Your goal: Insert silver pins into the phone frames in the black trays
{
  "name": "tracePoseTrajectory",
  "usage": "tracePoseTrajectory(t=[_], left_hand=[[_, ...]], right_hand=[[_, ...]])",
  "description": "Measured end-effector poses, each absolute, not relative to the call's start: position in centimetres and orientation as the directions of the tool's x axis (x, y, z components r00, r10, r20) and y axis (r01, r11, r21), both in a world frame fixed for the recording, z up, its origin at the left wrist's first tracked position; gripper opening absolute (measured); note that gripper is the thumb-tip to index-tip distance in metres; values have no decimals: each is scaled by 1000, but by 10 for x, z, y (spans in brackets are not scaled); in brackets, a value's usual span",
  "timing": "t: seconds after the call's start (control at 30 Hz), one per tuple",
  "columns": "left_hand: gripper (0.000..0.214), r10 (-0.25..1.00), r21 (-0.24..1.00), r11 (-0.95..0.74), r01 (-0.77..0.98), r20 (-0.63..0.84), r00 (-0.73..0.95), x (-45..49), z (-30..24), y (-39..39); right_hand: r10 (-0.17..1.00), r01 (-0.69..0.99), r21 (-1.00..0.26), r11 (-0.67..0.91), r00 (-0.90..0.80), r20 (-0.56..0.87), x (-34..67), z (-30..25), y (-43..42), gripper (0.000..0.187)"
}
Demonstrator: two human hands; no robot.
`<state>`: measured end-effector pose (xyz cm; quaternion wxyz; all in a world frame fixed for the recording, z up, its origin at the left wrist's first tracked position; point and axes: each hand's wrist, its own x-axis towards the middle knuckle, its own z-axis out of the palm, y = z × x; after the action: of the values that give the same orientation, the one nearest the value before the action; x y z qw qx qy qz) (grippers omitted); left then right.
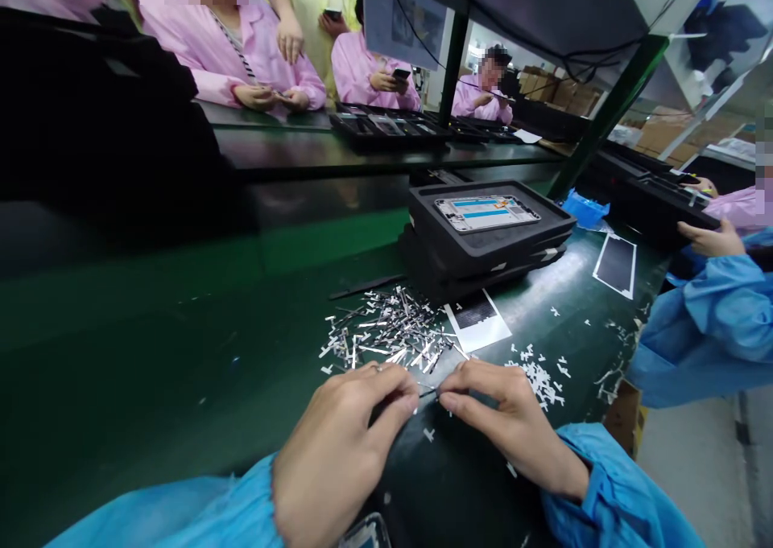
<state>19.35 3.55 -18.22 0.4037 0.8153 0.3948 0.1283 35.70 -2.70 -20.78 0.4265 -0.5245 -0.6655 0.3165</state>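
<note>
Between my two hands is a thin dark strip (427,393), pinched at both ends. My left hand (356,427) has its thumb and forefinger closed on the strip's left end. The fingertips of my right hand (501,411) close on the other end. Just beyond them lies a loose pile of thin black-and-silver strips (392,327). To the right of my right hand are scattered small white T-shaped pieces (537,375). A white sheet with a dark patch (480,323) lies past the pile. Part of a phone frame (368,532) shows at the bottom edge.
Stacked black foam trays (447,242) stand behind the pile, with an open phone housing (486,212) on top. A blue plastic bag (584,208) and another sheet (616,266) lie to the right. A co-worker's blue sleeve (718,306) is at the right edge. Others sit across the green bench.
</note>
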Motion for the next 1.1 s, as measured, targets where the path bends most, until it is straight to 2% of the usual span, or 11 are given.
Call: tracePoseTrajectory(t=[0.17, 0.3, 0.4, 0.47, 0.57, 0.63, 0.7, 0.87, 1.1], left_hand=[[28, 764, 780, -275, 562, -178, 620, 185, -176, 29], [22, 757, 768, -398, 501, -34, 653, 171, -175, 21], [23, 711, 777, -433, 456, -16, 703, 160, -170, 17], [26, 703, 769, -452, 452, -5, 711, 151, -167, 13], [28, 741, 689, -534, 489, 104, 663, 134, -168, 5], [28, 756, 625, -582, 520, 181, 629, 120, -174, -1], [26, 764, 579, -601, 551, 214, 608, 108, -182, -7], [27, 777, 527, -607, 595, 234, 585, 103, -202, -18], [29, 745, 462, -656, 597, 268, 611, 110, -214, -25]], right_hand=[[982, 284, -940, 190, -74, 176, 351, -201, -30, 13], [982, 194, -966, 169, -115, 149, 342, -195, -33, 16], [973, 152, -973, 174, -179, 146, 331, -192, -37, 18], [962, 194, -957, 215, -209, 173, 322, -191, -40, 18], [927, 427, -825, 369, -226, 298, 307, -191, -47, 16], [880, 610, -642, 466, -244, 407, 300, -192, -52, 17], [840, 714, -479, 511, -296, 455, 297, -195, -59, 17], [762, 732, -283, 619, -475, 439, 291, -211, -76, 19], [691, 776, -154, 612, -429, 582, 272, -235, -82, 21]])
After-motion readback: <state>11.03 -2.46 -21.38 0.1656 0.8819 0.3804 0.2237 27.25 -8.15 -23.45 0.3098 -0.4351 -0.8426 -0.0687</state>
